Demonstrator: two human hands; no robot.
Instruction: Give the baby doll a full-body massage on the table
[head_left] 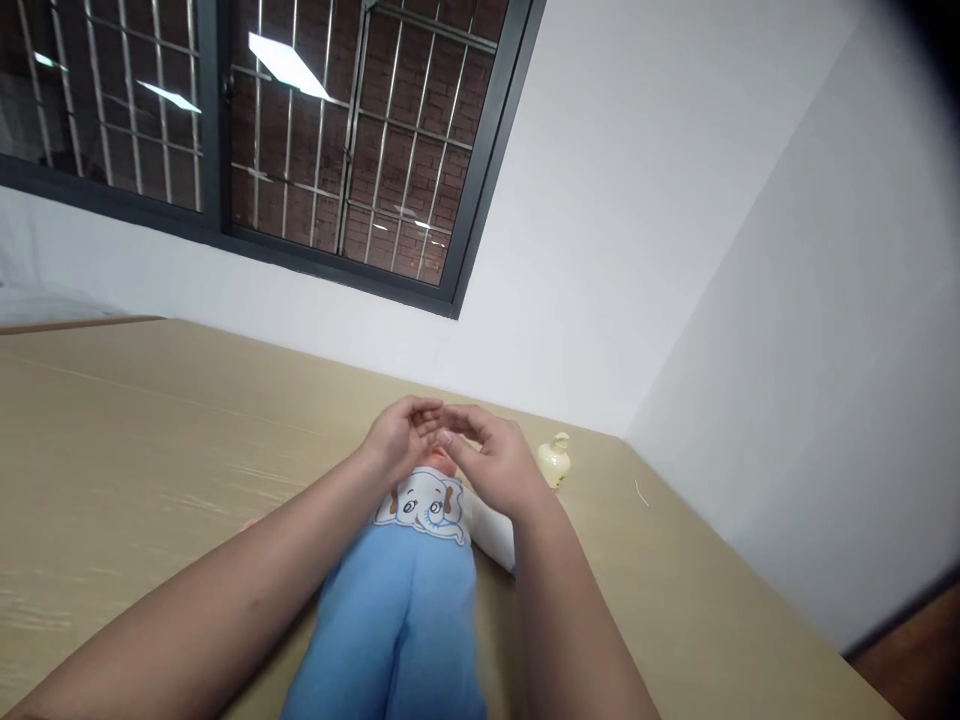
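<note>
A baby doll [405,590] lies on its back on the table, dressed in blue trousers and a white top with an elephant patch [424,505]. Over its head my left hand [401,435] curves from the left, fingers loosely bent and apart. From the right, my right hand [491,455] arches over the same spot, thumb apart from the fingers. Both sets of fingertips nearly meet above the doll's face, which they mostly cover. Nothing shows gripped in either hand. Whether the fingers touch the head, I cannot tell.
A cream pump bottle [555,460] stands on the wooden table [675,590] just right of my right hand. Farther right lies a thin pale strip [641,492]. White walls [600,250] and a barred window [337,150] rise behind the table.
</note>
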